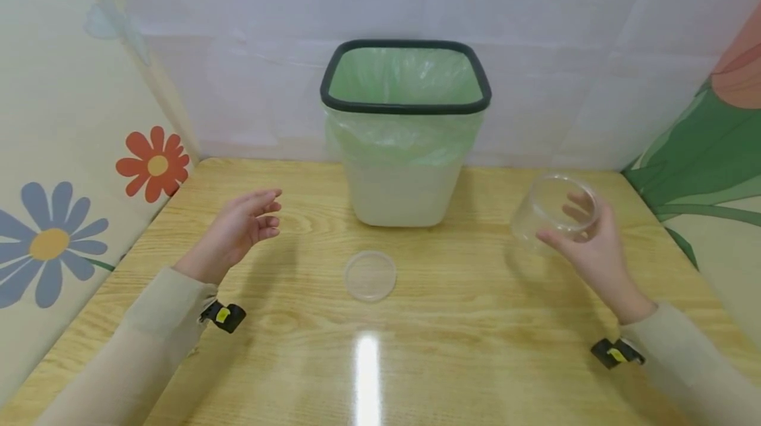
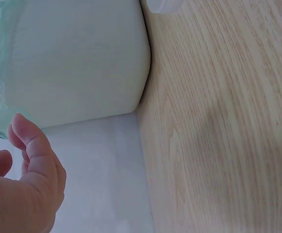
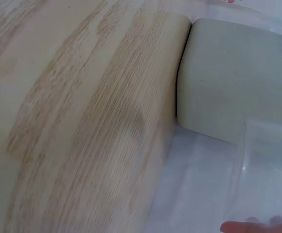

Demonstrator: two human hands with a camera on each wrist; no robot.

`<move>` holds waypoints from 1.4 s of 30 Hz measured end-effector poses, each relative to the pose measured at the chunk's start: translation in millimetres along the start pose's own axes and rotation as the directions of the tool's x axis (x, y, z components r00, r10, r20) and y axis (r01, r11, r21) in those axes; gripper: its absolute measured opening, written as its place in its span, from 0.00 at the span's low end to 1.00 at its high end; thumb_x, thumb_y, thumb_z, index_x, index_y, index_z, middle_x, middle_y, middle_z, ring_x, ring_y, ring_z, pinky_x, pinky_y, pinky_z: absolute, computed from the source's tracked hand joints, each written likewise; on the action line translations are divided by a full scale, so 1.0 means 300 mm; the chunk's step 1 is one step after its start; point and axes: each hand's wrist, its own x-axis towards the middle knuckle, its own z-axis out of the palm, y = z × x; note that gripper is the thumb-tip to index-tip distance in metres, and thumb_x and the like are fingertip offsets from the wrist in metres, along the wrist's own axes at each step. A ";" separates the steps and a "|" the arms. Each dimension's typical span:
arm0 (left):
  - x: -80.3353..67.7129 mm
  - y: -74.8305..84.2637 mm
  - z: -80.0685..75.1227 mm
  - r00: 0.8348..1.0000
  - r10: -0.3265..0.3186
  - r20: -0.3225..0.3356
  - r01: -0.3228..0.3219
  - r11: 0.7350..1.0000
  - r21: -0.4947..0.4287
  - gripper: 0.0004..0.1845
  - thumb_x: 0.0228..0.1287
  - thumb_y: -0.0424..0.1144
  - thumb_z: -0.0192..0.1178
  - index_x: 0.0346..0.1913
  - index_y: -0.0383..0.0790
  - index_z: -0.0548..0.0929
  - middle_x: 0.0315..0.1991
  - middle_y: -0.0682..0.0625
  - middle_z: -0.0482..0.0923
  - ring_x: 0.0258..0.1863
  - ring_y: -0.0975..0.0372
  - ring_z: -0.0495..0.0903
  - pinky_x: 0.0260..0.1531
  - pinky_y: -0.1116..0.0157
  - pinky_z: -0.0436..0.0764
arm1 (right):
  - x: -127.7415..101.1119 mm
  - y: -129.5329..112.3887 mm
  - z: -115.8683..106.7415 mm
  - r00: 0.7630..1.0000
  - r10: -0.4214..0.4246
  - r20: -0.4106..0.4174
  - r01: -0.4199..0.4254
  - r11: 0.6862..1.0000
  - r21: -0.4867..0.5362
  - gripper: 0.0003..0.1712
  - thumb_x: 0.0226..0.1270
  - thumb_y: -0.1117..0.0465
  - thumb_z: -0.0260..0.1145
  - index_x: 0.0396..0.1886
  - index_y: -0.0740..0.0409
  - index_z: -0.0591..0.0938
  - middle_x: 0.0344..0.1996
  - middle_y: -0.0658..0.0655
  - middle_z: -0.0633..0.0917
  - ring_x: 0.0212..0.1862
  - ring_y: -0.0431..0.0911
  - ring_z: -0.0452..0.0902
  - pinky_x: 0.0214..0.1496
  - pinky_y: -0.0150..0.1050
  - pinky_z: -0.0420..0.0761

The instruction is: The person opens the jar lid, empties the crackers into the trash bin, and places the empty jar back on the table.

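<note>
I am seeing my right grip [image 1: 585,244] holding a clear round plastic container [image 1: 554,211] tilted above the wooden worktop [image 1: 475,320], to the right of the white bin with green liner [image 1: 405,132]. My left grip [image 1: 240,224] is hovering open, left of the bin. A clear round lid [image 1: 370,275] is lying just before the bin.

No readable txt, labels or nos. anywhere
</note>
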 end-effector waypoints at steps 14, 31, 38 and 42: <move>-0.001 -0.011 0.007 1.000 -0.010 0.007 0.010 1.000 -0.027 0.12 0.74 0.43 0.52 0.54 0.42 0.70 0.34 0.54 0.74 0.26 0.65 0.75 0.29 0.71 0.81 | -0.015 0.013 -0.001 0.997 0.042 0.070 -0.040 0.999 -0.026 0.51 0.56 0.71 0.73 0.72 0.68 0.51 0.66 0.68 0.62 0.64 0.58 0.65 0.44 0.20 0.75; -0.013 -0.036 0.002 1.000 -0.014 0.012 0.014 1.000 -0.001 0.14 0.75 0.43 0.52 0.56 0.41 0.70 0.36 0.53 0.73 0.27 0.65 0.75 0.30 0.71 0.81 | -0.045 0.044 0.025 0.984 0.064 0.167 -0.062 0.998 -0.019 0.55 0.49 0.74 0.76 0.69 0.73 0.50 0.67 0.73 0.61 0.65 0.70 0.59 0.47 0.21 0.73; -0.022 -0.041 -0.001 1.000 -0.026 0.007 0.026 1.000 -0.004 0.15 0.75 0.44 0.52 0.57 0.41 0.69 0.37 0.53 0.73 0.27 0.64 0.74 0.30 0.70 0.81 | -0.061 0.052 0.040 0.972 0.055 0.230 -0.057 0.998 0.001 0.55 0.47 0.73 0.77 0.69 0.75 0.51 0.67 0.73 0.61 0.64 0.71 0.59 0.48 0.21 0.73; -0.025 -0.047 -0.001 1.000 -0.029 0.008 0.029 1.000 -0.002 0.15 0.75 0.44 0.52 0.57 0.42 0.69 0.37 0.53 0.73 0.27 0.65 0.75 0.30 0.70 0.81 | -0.067 0.065 0.047 0.965 0.052 0.256 -0.057 0.998 0.012 0.55 0.46 0.74 0.77 0.69 0.75 0.52 0.67 0.74 0.61 0.63 0.70 0.60 0.48 0.23 0.75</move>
